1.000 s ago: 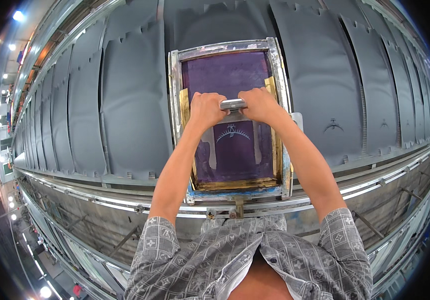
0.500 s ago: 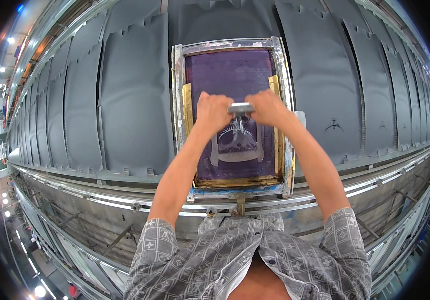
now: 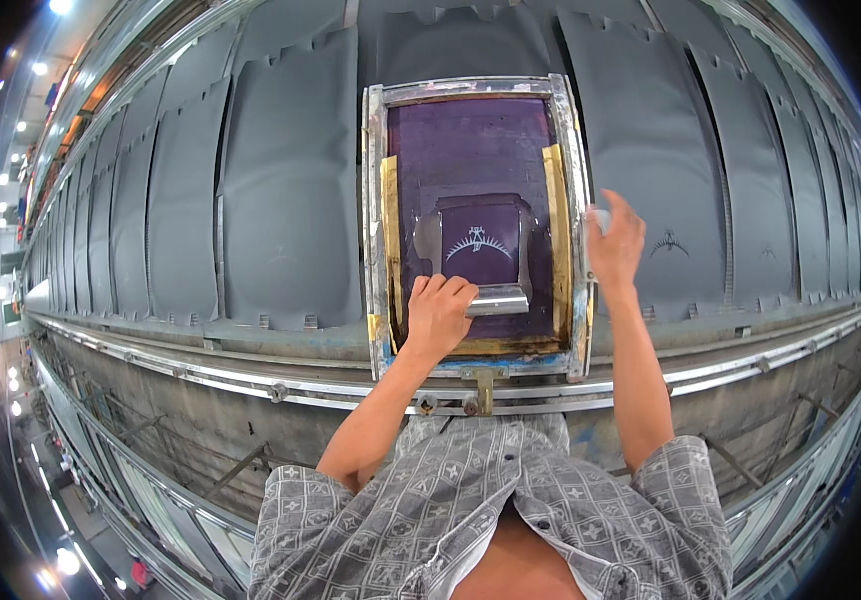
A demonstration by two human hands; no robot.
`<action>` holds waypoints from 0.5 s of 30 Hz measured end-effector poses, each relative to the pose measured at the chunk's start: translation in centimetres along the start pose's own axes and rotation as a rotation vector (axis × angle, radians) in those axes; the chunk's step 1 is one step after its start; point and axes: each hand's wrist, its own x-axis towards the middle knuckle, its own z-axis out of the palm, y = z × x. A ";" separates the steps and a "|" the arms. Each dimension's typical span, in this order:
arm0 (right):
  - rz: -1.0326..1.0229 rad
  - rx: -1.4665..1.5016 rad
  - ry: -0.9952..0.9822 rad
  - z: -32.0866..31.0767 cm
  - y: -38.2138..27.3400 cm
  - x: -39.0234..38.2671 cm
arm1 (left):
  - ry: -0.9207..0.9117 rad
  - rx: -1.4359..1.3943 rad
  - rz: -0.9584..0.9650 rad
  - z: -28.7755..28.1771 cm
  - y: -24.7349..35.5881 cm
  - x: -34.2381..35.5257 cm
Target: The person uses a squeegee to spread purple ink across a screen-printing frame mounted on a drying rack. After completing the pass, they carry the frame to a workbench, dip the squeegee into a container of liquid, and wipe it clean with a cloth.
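My left hand (image 3: 440,312) is closed on the left end of a squeegee (image 3: 502,299), a short metal-coloured bar. The squeegee rests low on the purple mesh of a screen printing frame (image 3: 376,220). Above it on the mesh shows a pale arched design (image 3: 477,243) with a small figure on top, inside a dark smeared border of wet ink. My right hand (image 3: 617,243) is off the squeegee, at the frame's right side. Its thumb and fingers are apart around a small white tab (image 3: 603,219); whether they touch it I cannot tell.
Dark grey panels (image 3: 290,180) lie in a long row on both sides of the frame. A panel on the right (image 3: 650,160) bears a dark arched print. A metal rail (image 3: 350,400) runs along the near edge, with a brass-coloured bracket (image 3: 485,392) below the frame.
The squeegee has come down the mesh toward me, uncovering the arched design. My right hand has let go of it and moved right, to the frame's side. My left hand still holds it.
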 end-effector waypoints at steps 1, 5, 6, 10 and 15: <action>0.270 0.088 -0.135 0.4 1.0 1.2 | -0.013 -0.008 -0.012 -0.1 -0.2 0.1; 0.395 0.129 -0.298 1.4 1.7 0.9 | 0.040 -0.044 0.013 -0.2 -0.6 -0.4; 0.391 0.144 -0.265 0.4 1.2 1.3 | 0.055 -0.050 0.011 -0.7 -0.7 -0.4; 0.397 0.339 -0.161 -3.4 -3.2 2.0 | 0.158 -0.129 0.025 -3.7 -1.1 -1.9; 0.324 0.384 -0.142 0.4 -11.6 0.4 | 0.204 -0.009 -0.002 -9.3 -6.5 -5.4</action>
